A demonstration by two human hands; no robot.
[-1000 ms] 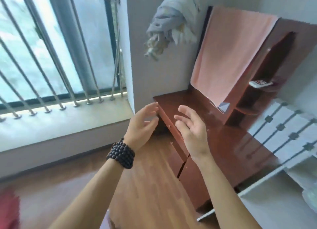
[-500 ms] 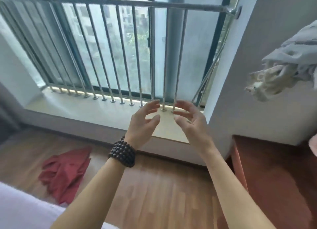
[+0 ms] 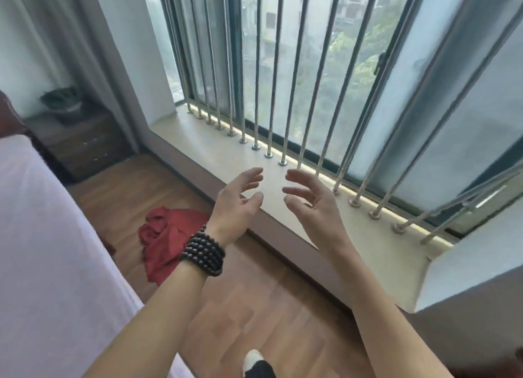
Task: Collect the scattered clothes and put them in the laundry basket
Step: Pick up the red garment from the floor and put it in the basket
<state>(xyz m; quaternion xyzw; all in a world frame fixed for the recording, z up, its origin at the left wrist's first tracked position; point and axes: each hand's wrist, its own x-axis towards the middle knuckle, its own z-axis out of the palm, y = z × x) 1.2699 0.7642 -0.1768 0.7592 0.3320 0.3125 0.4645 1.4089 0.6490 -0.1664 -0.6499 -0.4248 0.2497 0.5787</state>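
Hands raised side by side at centre frame, palms facing each other, both empty: left hand (image 3: 240,202) with fingers spread and loosely curled, a multi-strand bracelet of dark round beads (image 3: 204,251) wrapped around its wrist; right hand (image 3: 314,205) likewise spread, fingers bent, gripping nothing. Below them at the bottom edge, a foot in a black-and-white shoe (image 3: 258,365) on the wooden floor (image 3: 249,301), warm brown planks with a slight sheen. To the left, the smooth pale lilac sheet of a bed (image 3: 48,250). Red garment (image 3: 167,242) lies crumpled on the floor between bed and window ledge, just beyond the left wrist; soft matte cloth, bunched in folds at its upper end, flatter toward its lower corner. No lettering or label legible on it. Farther off, a pale stone-like window ledge (image 3: 215,143) carries a row of ribbed metal bars (image 3: 294,75) set in round feet. Dark wooden nightstand (image 3: 82,143) stands in the far left corner beside a grey curtain (image 3: 93,46).
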